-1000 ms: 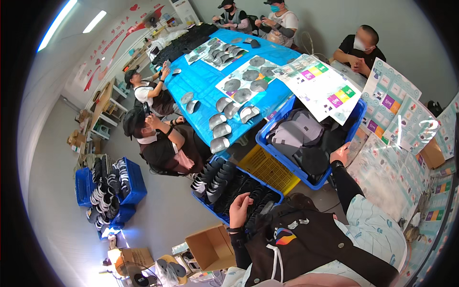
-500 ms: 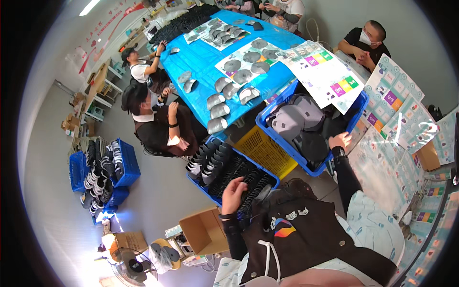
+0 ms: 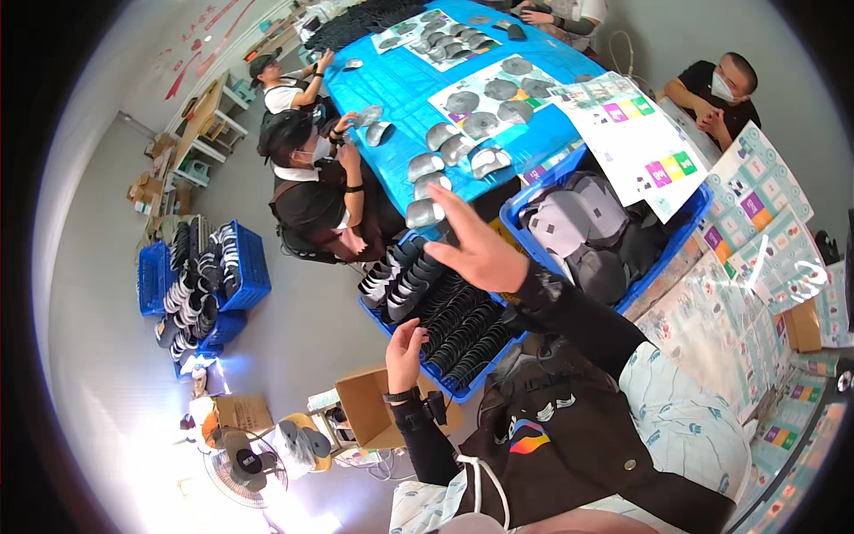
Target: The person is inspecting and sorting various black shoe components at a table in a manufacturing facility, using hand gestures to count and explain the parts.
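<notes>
My right hand [image 3: 480,245] reaches across to the near end of the blue-covered table [image 3: 374,165], thumb and fingers spread apart. Just beyond its fingertips lies a shiny grey curved piece, shaped like a cap brim [image 3: 422,214]; I cannot make out contact. My left hand [image 3: 405,356] hovers by the left side of a blue crate [image 3: 458,392], fingers loosely bent with nothing visible in them. Rows of nested dark curved pieces [image 3: 458,329] fill that crate. More grey curved pieces [image 3: 425,166] lie in a line along the table's near end.
A blue crate [image 3: 525,222] of grey and black soft pieces stands right, printed sheets [image 3: 623,133] over its far edge. Two people sit left of the table; one person [image 3: 721,93] sits far right. Stacked crates [image 3: 253,267], a cardboard box [image 3: 365,414] and a fan [image 3: 245,463] stand left.
My right hand has left the right-hand crate and swung left and forward over the near crate toward the table. My left hand has shifted slightly left. The view has turned a little.
</notes>
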Demonstrator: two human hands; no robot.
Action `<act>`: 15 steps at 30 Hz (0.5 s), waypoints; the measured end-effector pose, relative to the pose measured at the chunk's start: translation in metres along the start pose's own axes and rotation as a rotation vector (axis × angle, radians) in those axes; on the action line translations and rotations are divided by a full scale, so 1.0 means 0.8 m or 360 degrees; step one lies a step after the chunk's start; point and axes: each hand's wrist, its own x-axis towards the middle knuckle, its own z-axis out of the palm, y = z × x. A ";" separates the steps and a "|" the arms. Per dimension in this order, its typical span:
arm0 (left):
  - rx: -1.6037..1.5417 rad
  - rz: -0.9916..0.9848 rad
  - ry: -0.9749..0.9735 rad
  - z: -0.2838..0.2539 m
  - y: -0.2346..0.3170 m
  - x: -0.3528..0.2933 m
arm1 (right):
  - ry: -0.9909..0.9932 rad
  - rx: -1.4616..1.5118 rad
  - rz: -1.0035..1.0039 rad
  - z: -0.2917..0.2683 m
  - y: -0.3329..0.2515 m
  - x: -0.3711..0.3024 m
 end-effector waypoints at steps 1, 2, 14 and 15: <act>-0.0011 -0.0040 0.0002 0.000 0.000 -0.007 | 0.0057 -0.0160 0.0019 0.015 0.006 0.007; -0.0061 -0.0066 -0.0008 0.004 -0.001 -0.012 | 0.0230 -0.0219 0.0035 0.026 0.017 0.018; -0.0058 -0.0177 0.0297 0.081 -0.025 -0.055 | 0.0167 0.0273 -0.0052 0.044 0.009 0.058; 0.0118 -0.0127 0.0415 0.086 -0.029 -0.048 | 0.0362 0.0156 0.0036 0.046 0.014 0.064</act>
